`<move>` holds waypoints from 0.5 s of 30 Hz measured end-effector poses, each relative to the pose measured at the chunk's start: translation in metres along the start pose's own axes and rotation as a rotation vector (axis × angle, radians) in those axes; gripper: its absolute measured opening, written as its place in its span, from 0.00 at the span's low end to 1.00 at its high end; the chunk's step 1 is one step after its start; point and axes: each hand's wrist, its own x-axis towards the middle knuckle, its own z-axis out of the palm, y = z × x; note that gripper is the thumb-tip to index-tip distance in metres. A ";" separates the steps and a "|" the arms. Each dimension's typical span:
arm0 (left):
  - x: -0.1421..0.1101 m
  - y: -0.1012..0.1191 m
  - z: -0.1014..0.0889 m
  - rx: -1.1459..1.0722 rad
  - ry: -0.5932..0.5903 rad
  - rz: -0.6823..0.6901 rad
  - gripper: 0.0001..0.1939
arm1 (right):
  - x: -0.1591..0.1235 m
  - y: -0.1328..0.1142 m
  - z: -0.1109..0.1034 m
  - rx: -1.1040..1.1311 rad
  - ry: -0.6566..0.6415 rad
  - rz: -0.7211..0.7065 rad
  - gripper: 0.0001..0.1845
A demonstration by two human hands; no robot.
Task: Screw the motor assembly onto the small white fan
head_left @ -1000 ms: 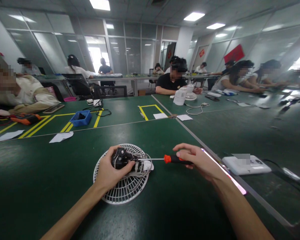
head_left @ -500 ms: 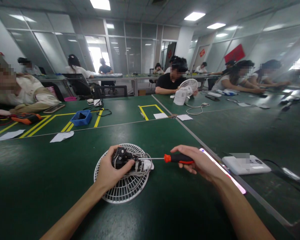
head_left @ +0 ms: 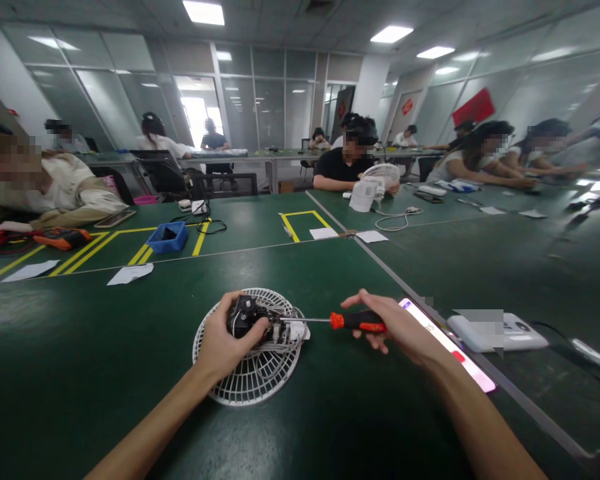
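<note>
A round white fan grille (head_left: 245, 393) lies on the green table, with a black fan motor (head_left: 243, 317) and pale wires on top of it. My left hand (head_left: 225, 340) is wrapped around the motor, thumb pressed on its near side. In my right hand (head_left: 380, 320) is a red and black screwdriver (head_left: 357, 321), held level by its handle. Its thin shaft points left and the tip meets the motor assembly; the exact contact spot is too small to make out. The right index finger is lifted off the handle.
A lit phone (head_left: 447, 347) lies by my right forearm, beside a white device (head_left: 497, 332) with a cable. A blue tray (head_left: 167, 238) and paper slips sit farther off. Across the table a person in black (head_left: 343, 167) handles another white fan (head_left: 365, 193). Other people sit around.
The view has shifted slightly, so everything sits a little farther right. My right fingers have loosened and spread around the screwdriver handle. My left hand keeps its hold on the motor.
</note>
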 end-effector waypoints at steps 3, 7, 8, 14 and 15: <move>0.000 -0.002 0.000 0.011 -0.005 -0.004 0.24 | 0.002 0.001 -0.002 -0.024 -0.011 0.006 0.30; 0.000 -0.002 0.000 0.023 0.005 -0.037 0.26 | 0.003 0.001 -0.006 0.002 0.017 -0.116 0.26; 0.000 -0.001 0.000 0.026 0.008 -0.042 0.27 | 0.003 0.000 -0.007 0.015 0.034 -0.162 0.25; 0.000 0.001 0.000 0.024 0.021 -0.048 0.28 | 0.000 -0.001 -0.003 -0.001 0.021 -0.227 0.23; 0.000 0.001 0.000 0.024 0.023 -0.051 0.28 | 0.000 -0.001 -0.001 0.000 0.010 -0.171 0.25</move>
